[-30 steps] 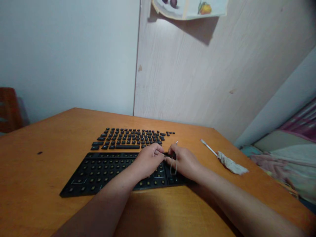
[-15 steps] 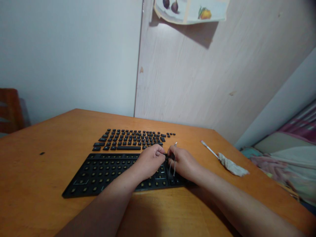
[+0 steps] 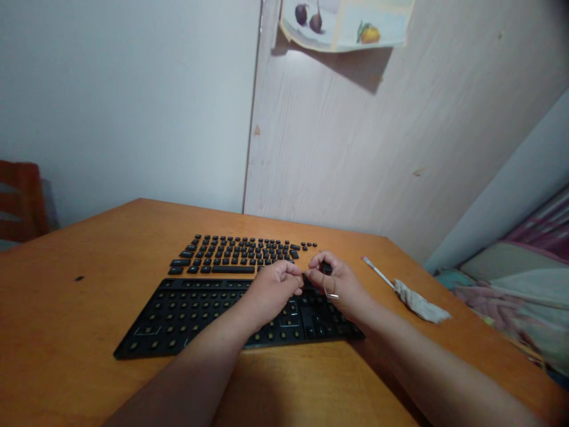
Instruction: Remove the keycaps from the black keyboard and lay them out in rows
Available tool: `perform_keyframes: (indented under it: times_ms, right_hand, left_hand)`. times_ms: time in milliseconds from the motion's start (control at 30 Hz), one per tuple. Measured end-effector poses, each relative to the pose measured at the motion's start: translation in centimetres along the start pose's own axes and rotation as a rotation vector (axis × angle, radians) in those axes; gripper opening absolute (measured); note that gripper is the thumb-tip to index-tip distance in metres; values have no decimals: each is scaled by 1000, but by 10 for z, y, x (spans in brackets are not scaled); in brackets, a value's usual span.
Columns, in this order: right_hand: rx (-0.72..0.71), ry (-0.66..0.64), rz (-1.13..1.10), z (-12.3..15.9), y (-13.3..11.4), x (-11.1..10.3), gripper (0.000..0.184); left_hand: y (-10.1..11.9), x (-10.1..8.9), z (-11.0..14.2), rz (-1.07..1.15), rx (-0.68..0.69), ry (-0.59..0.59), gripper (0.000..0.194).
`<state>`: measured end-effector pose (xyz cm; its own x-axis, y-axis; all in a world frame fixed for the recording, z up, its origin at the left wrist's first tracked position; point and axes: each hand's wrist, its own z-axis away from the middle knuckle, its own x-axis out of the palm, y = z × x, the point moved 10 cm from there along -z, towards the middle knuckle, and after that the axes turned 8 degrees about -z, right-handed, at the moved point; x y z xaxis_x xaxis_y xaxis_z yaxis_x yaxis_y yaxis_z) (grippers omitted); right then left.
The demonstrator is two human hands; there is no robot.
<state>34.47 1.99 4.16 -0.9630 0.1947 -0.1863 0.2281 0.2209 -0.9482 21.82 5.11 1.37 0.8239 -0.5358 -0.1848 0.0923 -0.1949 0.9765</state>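
Note:
A black keyboard point(image 3: 208, 314) lies on the table with most of its keycaps off and its switch stems showing. Some caps remain on its right part. Over the right part, my right hand point(image 3: 340, 287) is closed on a wire keycap puller point(image 3: 330, 293), its thin loops sticking out below the fingers. A small black piece point(image 3: 326, 268) shows within the curl of that hand; I cannot tell what it is. My left hand point(image 3: 278, 287) is pinched, fingertips almost meeting the right ones. Whatever it pinches is hidden.
Behind the keyboard, loose keycaps point(image 3: 231, 249) lie in rows with a long space bar point(image 3: 233, 270). One small dark piece point(image 3: 79, 279) is far left. To the right lie a white-handled brush point(image 3: 377, 270) and a crumpled cloth point(image 3: 420, 303). A wall stands behind the table.
My right hand has turned and lifted slightly, and the wire puller has swung from hanging down to pointing sideways. My left hand stays pinched, moved slightly right. The view has tilted a little.

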Motion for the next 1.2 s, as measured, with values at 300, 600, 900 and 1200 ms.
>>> perform_keyframes:
  times_ms: [300, 600, 900, 1200]
  right_hand:
    - [17, -105, -62, 3, 3, 19, 29]
    - [-342, -199, 526, 14, -27, 22, 17]
    - [-326, -251, 740, 17, -26, 25, 17]
    - [-268, -65, 745, -30, 4, -35, 23]
  left_hand:
    - [-6, -3, 1, 103, -78, 36, 9]
    - [-8, -8, 0, 77, -112, 52, 14]
    - [-10, -6, 2, 53, -129, 35, 15]
    - [-10, -18, 1, 43, -117, 117, 23]
